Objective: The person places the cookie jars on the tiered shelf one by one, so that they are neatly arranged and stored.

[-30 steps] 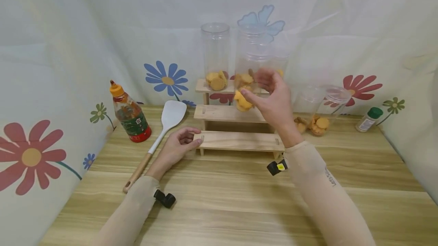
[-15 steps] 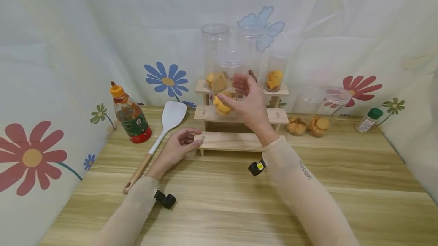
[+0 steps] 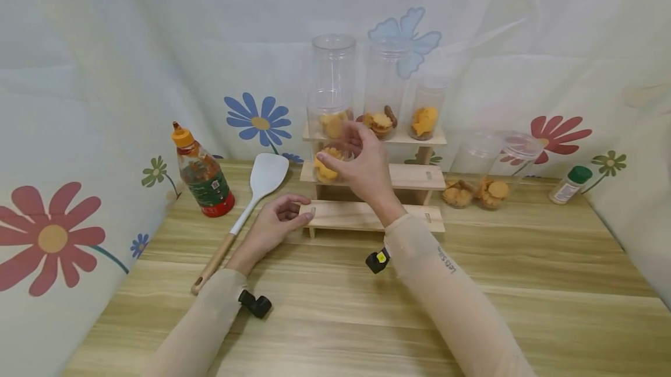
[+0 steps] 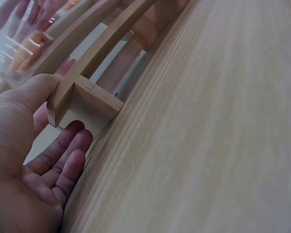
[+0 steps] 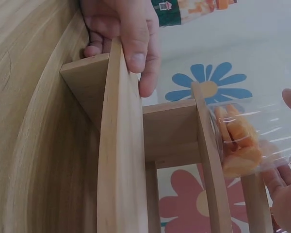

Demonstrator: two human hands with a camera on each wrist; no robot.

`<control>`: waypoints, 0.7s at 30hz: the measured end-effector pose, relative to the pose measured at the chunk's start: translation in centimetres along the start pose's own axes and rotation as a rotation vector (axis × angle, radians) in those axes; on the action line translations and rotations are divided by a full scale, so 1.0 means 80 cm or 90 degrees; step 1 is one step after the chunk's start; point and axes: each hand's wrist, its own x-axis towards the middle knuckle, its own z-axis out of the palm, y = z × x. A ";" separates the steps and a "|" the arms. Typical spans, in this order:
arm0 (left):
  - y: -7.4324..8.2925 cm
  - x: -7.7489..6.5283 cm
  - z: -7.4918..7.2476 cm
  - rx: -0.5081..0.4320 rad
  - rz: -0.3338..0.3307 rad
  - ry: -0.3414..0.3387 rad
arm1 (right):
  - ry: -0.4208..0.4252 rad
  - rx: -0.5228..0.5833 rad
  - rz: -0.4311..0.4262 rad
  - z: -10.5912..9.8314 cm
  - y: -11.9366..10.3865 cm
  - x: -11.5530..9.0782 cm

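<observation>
clear plastic walls the jar (image 3: 326, 138), which is at the left end of the middle shelf (image 3: 416, 176) of the wooden rack (image 3: 341, 212), orange cookies (image 3: 327, 171) at its bottom. its long axis is upright; the right hand (image 3: 364, 164), much the nearer, is at its right, thumb on the near side and fingers curved round the far one, a light hold by the look of it. what letting go would turn on is the base against the shelf. the left hand (image 3: 272, 222) pinches the left end of the rack's lowest board, below and left of the jar.

the head view sets the jar before a tall jar (image 3: 334, 62) on top. the right wrist view shows the base seemingly touching the board; whether weight rests there, i cannot tell. only the left wrist view shows the left hand's lower fingers (image 4: 68, 172) bent loosely beside the rack's leg.
</observation>
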 end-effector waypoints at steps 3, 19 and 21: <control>0.000 0.000 0.000 -0.005 0.000 -0.004 | 0.011 -0.019 -0.007 0.002 0.001 -0.002; 0.005 -0.002 -0.001 -0.006 -0.004 -0.002 | 0.035 -0.070 -0.012 0.005 0.009 -0.007; 0.005 -0.002 -0.001 -0.009 -0.004 -0.001 | 0.034 -0.078 -0.003 0.005 0.009 -0.008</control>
